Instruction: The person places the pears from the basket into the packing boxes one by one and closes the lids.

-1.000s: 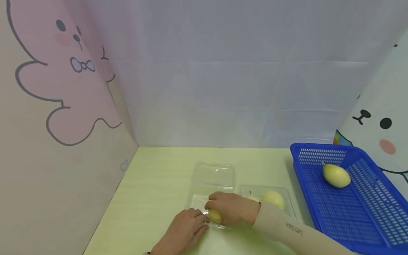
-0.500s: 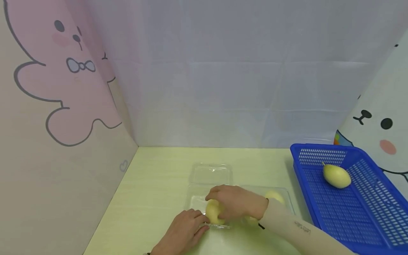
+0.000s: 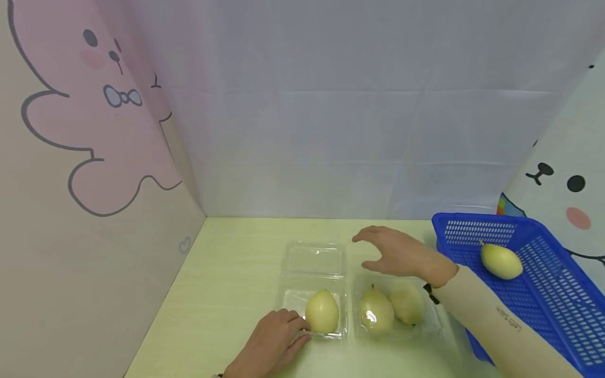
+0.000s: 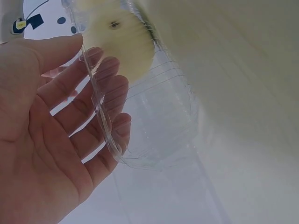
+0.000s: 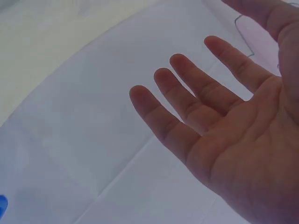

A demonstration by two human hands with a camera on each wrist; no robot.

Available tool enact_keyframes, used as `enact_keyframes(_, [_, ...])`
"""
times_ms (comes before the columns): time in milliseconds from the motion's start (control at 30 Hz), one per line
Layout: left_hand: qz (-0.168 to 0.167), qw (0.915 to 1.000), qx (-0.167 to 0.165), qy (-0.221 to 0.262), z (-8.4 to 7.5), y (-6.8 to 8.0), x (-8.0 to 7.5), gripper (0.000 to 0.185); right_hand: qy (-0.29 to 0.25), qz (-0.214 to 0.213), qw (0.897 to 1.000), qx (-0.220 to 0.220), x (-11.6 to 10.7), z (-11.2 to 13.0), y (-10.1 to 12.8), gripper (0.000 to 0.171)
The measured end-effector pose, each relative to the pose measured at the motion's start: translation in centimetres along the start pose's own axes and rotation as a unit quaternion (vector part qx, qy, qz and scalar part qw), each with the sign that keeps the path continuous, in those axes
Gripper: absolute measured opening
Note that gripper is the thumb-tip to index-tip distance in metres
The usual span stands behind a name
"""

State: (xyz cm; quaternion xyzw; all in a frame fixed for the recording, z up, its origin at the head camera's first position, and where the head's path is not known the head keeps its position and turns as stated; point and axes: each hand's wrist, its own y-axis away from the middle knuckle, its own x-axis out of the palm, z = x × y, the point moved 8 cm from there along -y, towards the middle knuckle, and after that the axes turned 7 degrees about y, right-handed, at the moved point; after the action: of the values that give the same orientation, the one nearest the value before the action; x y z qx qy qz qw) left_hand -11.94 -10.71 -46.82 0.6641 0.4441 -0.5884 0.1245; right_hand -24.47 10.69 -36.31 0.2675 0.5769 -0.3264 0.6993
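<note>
the left hand [image 3: 274,341] lies flat, fingers straight against the near wall of the left box [image 3: 289,302], holding a pear [image 3: 322,312]. the right hand [image 3: 402,254] hangs released above the right box [image 3: 432,323], empty, fingers spread. the pear looks smooth, firm, fairly heavy and likely to bruise; best cupped round its wide belly, not by the stem. the boxes are thin clear plastic, probably light, flexible and slippery. two more pears [image 3: 376,311] fill the right box; another lies in the blue basket [image 3: 543,315].
</note>
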Motion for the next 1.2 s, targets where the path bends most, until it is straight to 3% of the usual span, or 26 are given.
enact_keyframes(200, [0.012, 0.9999, -0.009, -0.003, 0.1, 0.1, 0.1, 0.007, 0.003, -0.016, 0.999, 0.044, -1.3, -4.2, 2.0, 0.047])
enact_keyframes(500, [0.013, 0.9998, -0.014, 0.004, 0.1, 0.2, 0.2, 0.007, 0.005, -0.016, 0.996, 0.089, -0.3, -9.5, 5.0, 0.051])
enact_keyframes(800, [-0.006, 1.0, 0.002, -0.002, -0.1, 0.3, 0.1, 0.009, 0.015, -0.026, 0.99, 0.138, 0.2, -15.1, 7.8, 0.053])
enact_keyframes(1200, [0.003, 1.0, -0.006, -0.004, 0.0, 0.1, -0.2, 0.008, 0.012, -0.01, 0.973, 0.229, 1.2, -22.1, 12.1, 0.054])
